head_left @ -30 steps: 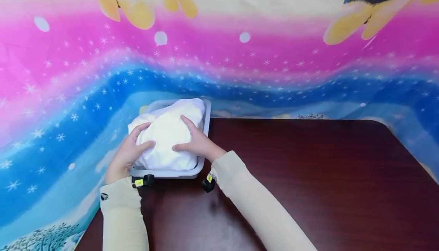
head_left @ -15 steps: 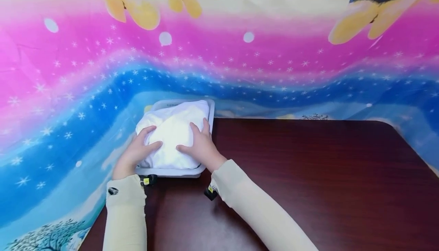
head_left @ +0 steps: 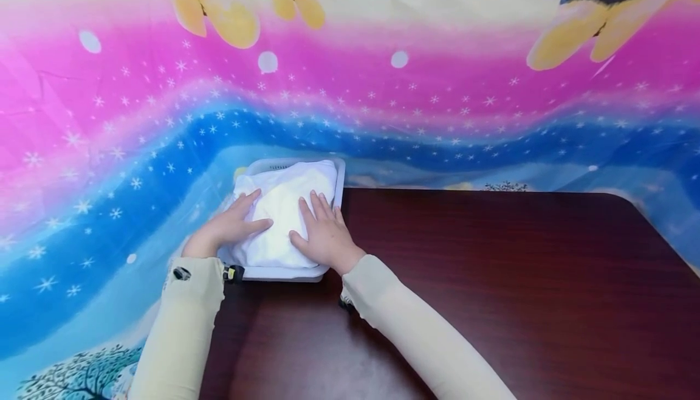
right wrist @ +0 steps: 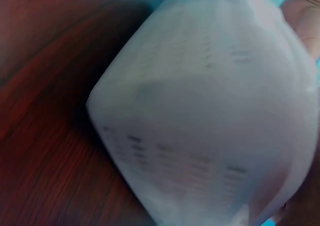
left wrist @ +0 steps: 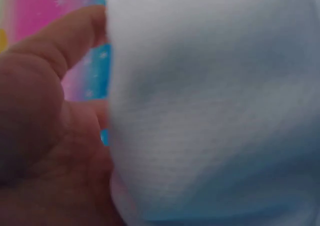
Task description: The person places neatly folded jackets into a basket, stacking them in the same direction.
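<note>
A folded white cloth (head_left: pixel 281 190) lies inside a pale plastic basket (head_left: pixel 284 275) at the table's back left corner. My left hand (head_left: pixel 232 224) rests on the cloth's left side, thumb and fingers spread. On its right side, my right hand (head_left: pixel 327 239) presses down with fingers extended. In the left wrist view the cloth (left wrist: pixel 215 101) fills most of the picture, beside part of the left hand (left wrist: pixel 45 101). The right wrist view shows the outside of the basket (right wrist: pixel 195 111), with slotted walls; the right hand is mostly hidden there.
The dark wooden table (head_left: pixel 481 278) stretches right of the basket and in front of it. A colourful printed curtain (head_left: pixel 383 108) hangs behind the table and along its left side.
Both hands have flattened onto the cloth, their fingers less bent than before. The cloth looks flatter and lower inside the basket. The head view has shifted slightly.
</note>
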